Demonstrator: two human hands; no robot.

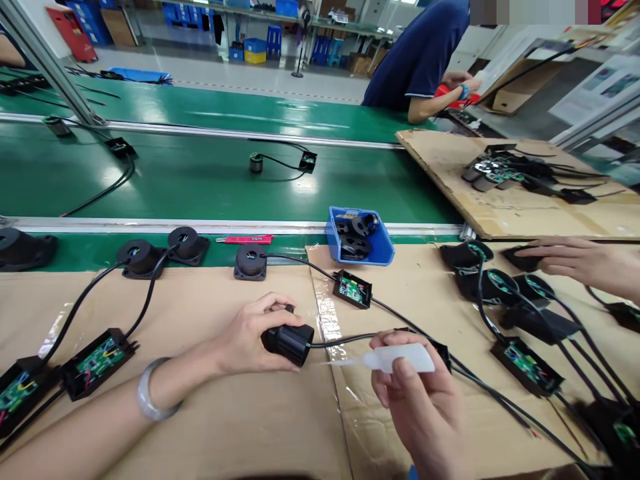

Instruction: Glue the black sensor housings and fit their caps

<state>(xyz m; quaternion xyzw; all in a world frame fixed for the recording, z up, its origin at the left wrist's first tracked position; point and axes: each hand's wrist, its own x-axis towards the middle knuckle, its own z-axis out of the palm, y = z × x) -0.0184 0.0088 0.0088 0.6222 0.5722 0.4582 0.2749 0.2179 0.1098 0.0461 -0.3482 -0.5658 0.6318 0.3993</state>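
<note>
My left hand (255, 333) is wrapped round a black cylindrical housing (293, 343), tilted on its side with its open end facing right. A black cable runs from that end toward the right. In my right hand (420, 387) is a small white glue bottle (405, 359), held lying flat, its thin clear nozzle pointing left. The nozzle tip ends a little short of the housing's mouth. Beyond my hands, an open black box with a green circuit board (353, 289) is joined by cable to a round black housing on a square base (251, 261).
A blue bin (360, 240) of black parts stands behind. A pink utility knife (247, 240) lies left of it. Wired housings and boxes (530, 367) crowd the right, where another person's hand (575, 263) rests. Across the green conveyor (200, 180), a person (425, 60) leans over.
</note>
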